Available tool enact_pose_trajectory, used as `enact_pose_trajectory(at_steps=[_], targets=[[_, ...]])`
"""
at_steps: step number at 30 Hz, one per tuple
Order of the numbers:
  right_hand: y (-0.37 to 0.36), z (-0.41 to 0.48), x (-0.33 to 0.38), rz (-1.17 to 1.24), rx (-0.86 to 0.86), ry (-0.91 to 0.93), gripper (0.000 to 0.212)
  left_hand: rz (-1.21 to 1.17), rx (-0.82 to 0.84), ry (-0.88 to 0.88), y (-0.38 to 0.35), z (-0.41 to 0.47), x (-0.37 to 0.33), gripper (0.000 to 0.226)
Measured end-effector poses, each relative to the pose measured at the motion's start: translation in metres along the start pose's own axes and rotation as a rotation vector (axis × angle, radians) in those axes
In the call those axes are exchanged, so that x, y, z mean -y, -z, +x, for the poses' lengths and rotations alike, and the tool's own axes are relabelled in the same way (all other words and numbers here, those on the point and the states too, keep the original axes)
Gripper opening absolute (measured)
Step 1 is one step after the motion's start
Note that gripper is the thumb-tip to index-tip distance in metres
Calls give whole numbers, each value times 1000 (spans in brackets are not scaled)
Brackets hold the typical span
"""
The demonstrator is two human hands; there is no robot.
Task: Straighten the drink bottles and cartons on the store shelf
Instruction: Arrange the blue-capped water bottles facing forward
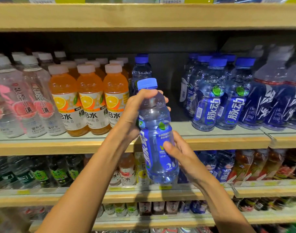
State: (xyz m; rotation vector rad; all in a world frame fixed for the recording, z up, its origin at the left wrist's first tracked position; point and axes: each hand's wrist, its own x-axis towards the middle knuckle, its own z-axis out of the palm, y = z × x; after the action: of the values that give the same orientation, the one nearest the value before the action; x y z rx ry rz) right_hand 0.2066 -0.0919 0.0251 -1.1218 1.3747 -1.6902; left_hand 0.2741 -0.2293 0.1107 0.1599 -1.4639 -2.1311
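I hold a blue drink bottle (156, 132) with a blue cap in front of the middle shelf (59, 145), tilted slightly. My left hand (135, 111) grips its neck and shoulder from the left. My right hand (180, 155) wraps the labelled lower body from the right, thumb across the label. Behind the bottle is a gap in the row, with one blue bottle (142, 69) standing at the back. More matching blue bottles (216, 98) stand to the right of the gap.
Orange drink bottles (90, 98) and clear pink-labelled bottles (26, 101) fill the shelf's left side. Dark blue bottles (278, 98) stand far right. A wooden shelf board (143, 15) runs above; lower shelves (160, 194) hold more drinks.
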Motion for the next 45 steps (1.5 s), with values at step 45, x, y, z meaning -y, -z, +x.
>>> enact_pose_trajectory(at_steps=[45], targets=[[45,98,-16,-804,-703,60,58,1906,405,-753,80,2,73,45]])
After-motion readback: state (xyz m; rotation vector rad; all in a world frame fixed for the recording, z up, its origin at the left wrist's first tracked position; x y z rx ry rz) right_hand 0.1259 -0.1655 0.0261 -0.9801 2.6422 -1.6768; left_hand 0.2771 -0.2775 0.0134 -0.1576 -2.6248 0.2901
